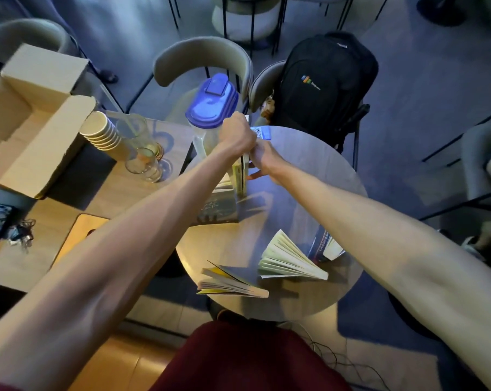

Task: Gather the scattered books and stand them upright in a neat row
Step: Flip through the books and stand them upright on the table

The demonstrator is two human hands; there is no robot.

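Your left hand (236, 133) and right hand (262, 156) both clamp an upright book (243, 176), long axis vertical, bottom edge on the round table (309, 170). Nearer you than the hands, three books lie flat: splayed book (290, 259), yellow-covered book (230, 282), dark book (218, 210).

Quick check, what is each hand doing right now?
Left hand: closed on top of the upright thin pale-paged book.
Right hand: pressed against the same book's side; its fingers are hidden, so grip cannot be told.

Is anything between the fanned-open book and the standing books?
Nothing visible. Bare round table lies between the fanned-open book and the upright books that both hands are steadying.
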